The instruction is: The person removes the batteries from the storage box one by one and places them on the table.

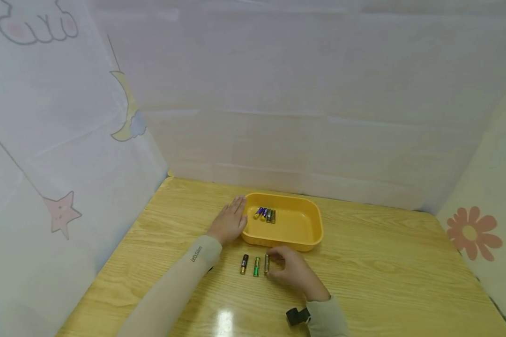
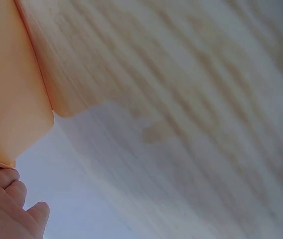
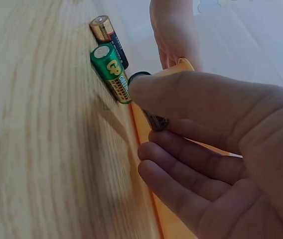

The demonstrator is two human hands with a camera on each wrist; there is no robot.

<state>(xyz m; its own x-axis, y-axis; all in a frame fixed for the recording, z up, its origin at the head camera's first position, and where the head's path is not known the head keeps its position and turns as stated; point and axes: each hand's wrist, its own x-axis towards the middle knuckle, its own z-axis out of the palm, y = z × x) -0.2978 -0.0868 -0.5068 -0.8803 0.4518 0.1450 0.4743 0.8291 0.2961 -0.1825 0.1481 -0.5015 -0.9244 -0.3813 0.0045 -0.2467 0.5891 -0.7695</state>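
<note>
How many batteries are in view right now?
7: four batteries in the yellow tray, a black-and-gold battery and a green GP battery on the table, one in the right hand.

On my feed I read "GP" in yellow on the green battery; what looks like "Let's Slim" on the left sleeve. Other print: too small for me.

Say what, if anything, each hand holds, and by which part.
The right hand pinches a battery, apparently by its ends; the left hand touches the yellow tray at its rim.
</note>
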